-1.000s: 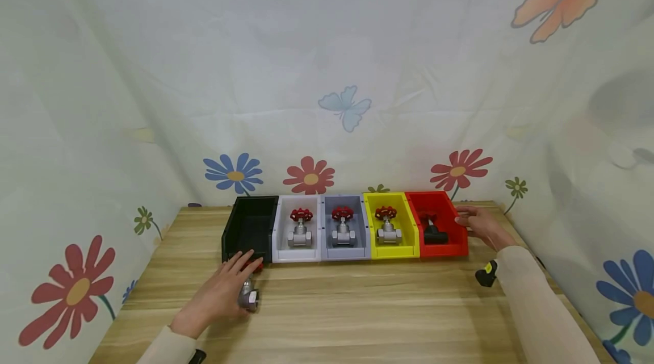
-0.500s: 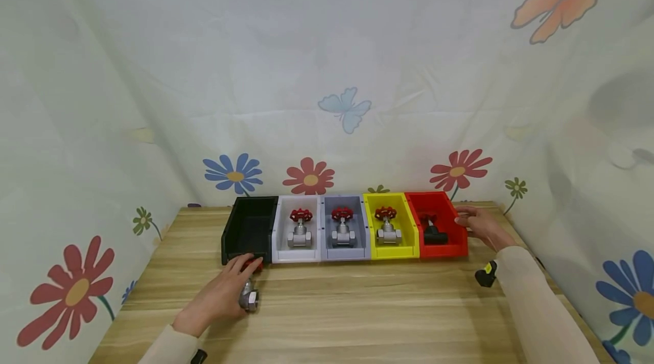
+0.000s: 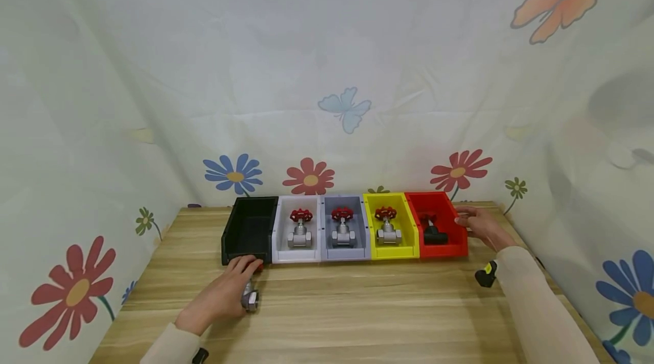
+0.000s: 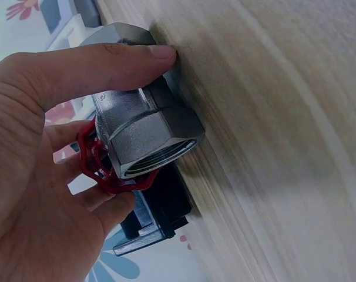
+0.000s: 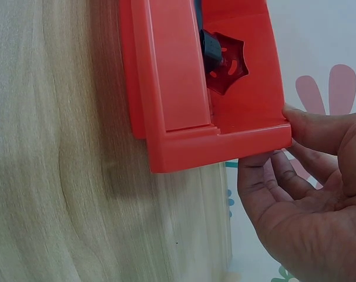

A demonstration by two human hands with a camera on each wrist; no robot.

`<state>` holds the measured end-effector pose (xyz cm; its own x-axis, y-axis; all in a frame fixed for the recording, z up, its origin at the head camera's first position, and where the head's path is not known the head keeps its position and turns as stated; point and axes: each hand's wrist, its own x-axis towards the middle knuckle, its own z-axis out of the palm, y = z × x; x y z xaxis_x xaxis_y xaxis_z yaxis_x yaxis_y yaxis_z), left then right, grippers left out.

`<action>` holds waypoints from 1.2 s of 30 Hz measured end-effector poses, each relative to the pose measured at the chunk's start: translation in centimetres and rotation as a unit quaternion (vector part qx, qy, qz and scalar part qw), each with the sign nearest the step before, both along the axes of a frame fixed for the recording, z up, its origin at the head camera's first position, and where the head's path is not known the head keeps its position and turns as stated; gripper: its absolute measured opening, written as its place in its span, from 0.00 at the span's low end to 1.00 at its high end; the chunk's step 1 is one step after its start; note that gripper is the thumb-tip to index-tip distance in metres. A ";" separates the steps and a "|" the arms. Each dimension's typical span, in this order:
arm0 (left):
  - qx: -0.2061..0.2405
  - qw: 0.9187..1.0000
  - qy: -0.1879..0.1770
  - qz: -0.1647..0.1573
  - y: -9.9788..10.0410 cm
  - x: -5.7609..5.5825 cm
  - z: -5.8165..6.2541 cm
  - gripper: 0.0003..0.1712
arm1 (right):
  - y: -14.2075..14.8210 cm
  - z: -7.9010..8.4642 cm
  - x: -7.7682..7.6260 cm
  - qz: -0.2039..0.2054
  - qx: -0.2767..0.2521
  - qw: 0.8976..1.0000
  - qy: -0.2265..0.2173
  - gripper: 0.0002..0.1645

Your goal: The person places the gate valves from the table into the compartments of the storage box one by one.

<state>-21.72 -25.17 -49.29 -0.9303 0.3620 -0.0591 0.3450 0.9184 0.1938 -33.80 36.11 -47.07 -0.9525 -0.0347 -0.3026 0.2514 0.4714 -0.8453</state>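
Observation:
My left hand (image 3: 225, 290) grips a steel gate valve (image 4: 148, 123) lying on the table in front of the black bin (image 3: 250, 230). In the left wrist view the thumb lies across the valve's body, while the fingers curl behind its red handwheel (image 4: 87, 154). My right hand (image 3: 482, 225) holds the outer side of the red bin (image 5: 184, 76), thumb at the rim and bent fingers against the wall. Inside that bin sits a dark valve with a red handwheel (image 5: 228, 63). No valve shows in the black bin.
Joined in one row with these are a white bin (image 3: 298, 256), a grey bin (image 3: 346, 254) and a yellow bin (image 3: 395, 251). Each holds an upright steel valve with a red handwheel. Behind the wooden table (image 3: 357, 313) hangs a flower-printed curtain (image 3: 255, 97).
The left fingers, spread out over the valve a second ago, have drawn in and closed round its handwheel. The valve stays about where it was. My right hand and the bins hold still.

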 end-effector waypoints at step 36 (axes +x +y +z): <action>-0.027 0.999 0.021 -0.008 0.4 0.8 0.7 0.57 | 0.0 -0.1 0.0 -0.009 -0.006 1.000 0.009 0.33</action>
